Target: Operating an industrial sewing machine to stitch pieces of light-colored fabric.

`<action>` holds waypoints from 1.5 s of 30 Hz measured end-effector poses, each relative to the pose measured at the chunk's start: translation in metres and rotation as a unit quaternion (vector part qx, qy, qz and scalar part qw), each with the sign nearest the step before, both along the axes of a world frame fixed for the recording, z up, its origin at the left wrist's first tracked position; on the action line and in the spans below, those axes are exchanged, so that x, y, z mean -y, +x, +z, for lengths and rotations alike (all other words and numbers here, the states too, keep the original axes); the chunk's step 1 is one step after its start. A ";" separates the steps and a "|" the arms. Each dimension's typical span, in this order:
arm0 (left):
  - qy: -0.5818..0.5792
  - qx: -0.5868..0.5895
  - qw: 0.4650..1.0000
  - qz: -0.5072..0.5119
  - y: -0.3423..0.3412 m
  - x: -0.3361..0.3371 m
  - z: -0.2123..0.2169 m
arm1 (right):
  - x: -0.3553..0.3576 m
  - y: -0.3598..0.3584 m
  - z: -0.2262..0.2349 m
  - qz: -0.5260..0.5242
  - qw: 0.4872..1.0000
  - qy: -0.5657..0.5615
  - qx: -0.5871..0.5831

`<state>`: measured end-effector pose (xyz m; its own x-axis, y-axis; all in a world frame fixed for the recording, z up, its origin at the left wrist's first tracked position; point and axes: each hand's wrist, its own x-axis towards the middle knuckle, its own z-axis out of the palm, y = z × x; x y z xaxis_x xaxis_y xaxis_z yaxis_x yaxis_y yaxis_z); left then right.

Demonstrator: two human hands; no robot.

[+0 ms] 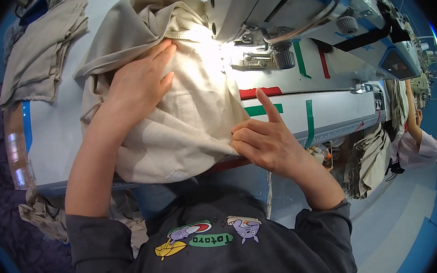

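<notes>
A beige garment piece [190, 113] lies bunched over the front of the sewing table, its right edge by the lit needle area of a white sewing machine [264, 7]. My left hand [143, 78] rests flat on the cloth with fingers stretched toward the machine. At the cloth's near right edge my right hand [265, 140] pinches the fabric, its index finger raised off it. Glare washes out the needle and presser foot, so where the cloth meets them I cannot tell.
Folded beige pieces [45, 53] are stacked at the far left. Green tape [311, 123] and red tape [260, 92] mark the table [330, 108]. More beige cloth [369, 162] hangs to the right, near another person [419, 142]. Dark fabric [27, 236] heaps at the left.
</notes>
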<state>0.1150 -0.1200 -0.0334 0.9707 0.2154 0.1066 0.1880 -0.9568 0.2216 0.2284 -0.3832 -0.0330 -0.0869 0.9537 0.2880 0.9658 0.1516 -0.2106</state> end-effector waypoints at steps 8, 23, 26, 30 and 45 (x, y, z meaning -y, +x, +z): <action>0.126 0.079 0.985 0.089 0.027 -0.050 0.025 | -0.011 0.006 0.000 -0.015 0.999 -0.032 -0.025; -0.067 -0.431 0.862 -0.258 -0.055 0.094 0.088 | 0.025 -0.062 0.001 0.100 0.981 -0.016 -0.166; -0.064 -0.400 0.907 -0.118 -0.064 0.096 0.082 | 0.032 -0.067 -0.005 0.047 0.994 -0.005 -0.103; -0.033 -0.018 0.989 -0.142 -0.064 0.098 0.046 | 0.025 -0.054 -0.011 -0.003 0.999 0.018 -0.027; -0.023 -0.070 0.997 0.029 -0.046 0.041 0.027 | 0.026 -0.056 -0.006 -0.017 0.995 0.020 -0.100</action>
